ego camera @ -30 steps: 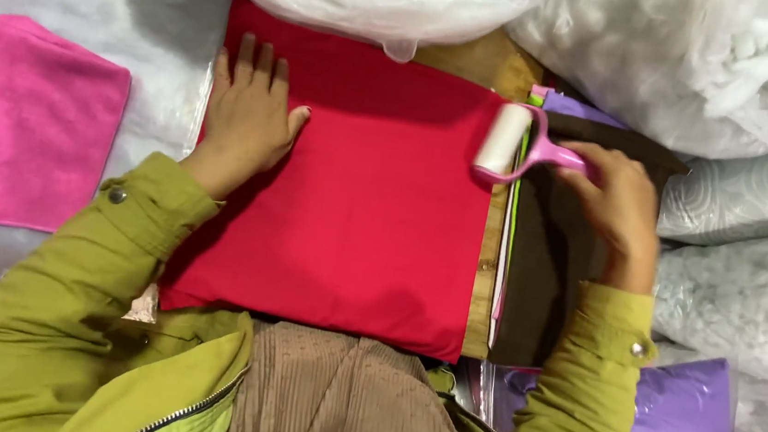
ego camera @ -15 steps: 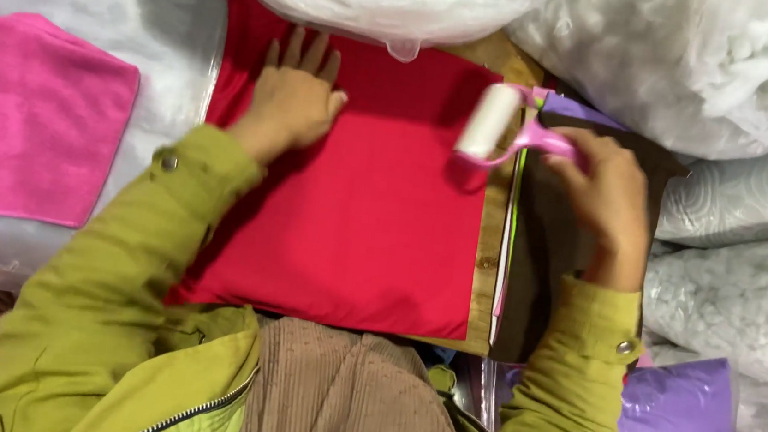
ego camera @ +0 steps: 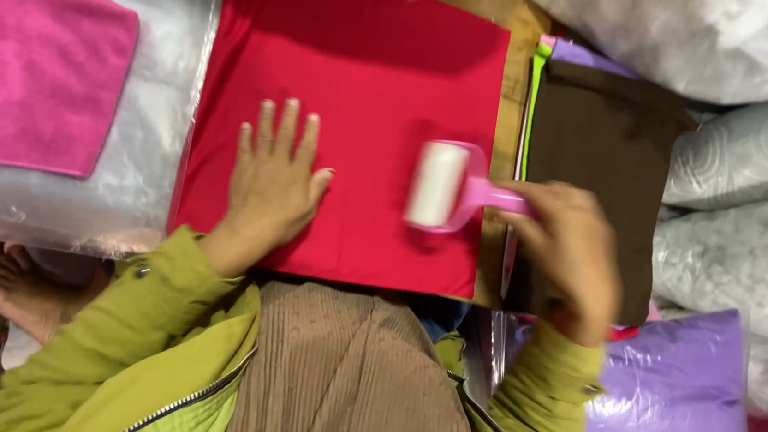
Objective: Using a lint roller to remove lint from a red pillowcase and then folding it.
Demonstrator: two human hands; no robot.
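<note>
1. Red cloth (ego camera: 368, 85) lies flat at frame centre; your left hand (ego camera: 271, 178) presses it, fingers spread wide.
2. Your right hand (ego camera: 566, 250) grips the pink lint roller (ego camera: 446, 189), its white drum on the cloth's right part; keep strokes parallel.
3. Wooden board (ego camera: 511, 88) edge and brown fabric (ego camera: 592, 169) bound the right; open red surface lies toward the top.

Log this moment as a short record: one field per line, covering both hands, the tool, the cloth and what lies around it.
left hand: left hand flat, fingers spread, palm pressed on the red cloth
right hand: right hand gripping the pink handle of the lint roller
tool: white roll lying on the red cloth near its right edge, blurred
left of cloth: pink towel on clear plastic sheet
right of cloth: brown fabric stacked over other coloured pieces
far right: white stuffing bags, purple plastic-wrapped cushion
</note>
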